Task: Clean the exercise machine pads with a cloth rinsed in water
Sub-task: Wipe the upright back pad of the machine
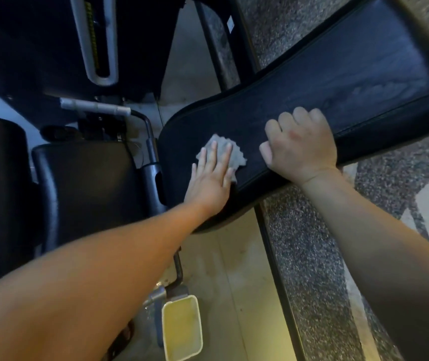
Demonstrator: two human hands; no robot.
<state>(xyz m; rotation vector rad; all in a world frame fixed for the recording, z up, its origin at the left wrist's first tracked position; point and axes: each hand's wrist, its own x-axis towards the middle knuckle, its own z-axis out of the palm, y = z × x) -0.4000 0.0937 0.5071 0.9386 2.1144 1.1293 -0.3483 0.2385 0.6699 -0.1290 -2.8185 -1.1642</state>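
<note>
Head view: your flat-fingered left hand (209, 186) is pressing the grey cloth (238, 156); the long pad (338, 82) is stretching up-right, your right hand (301, 147) gripping its edge

Left hand (209, 178) flat, fingers straight, pressing grey cloth (239, 158) onto long black pad (338, 74). Right hand (301, 144) just right of cloth, fingers curled, resting on same pad. Yellow tub (182, 329) on floor beside left forearm.
</note>
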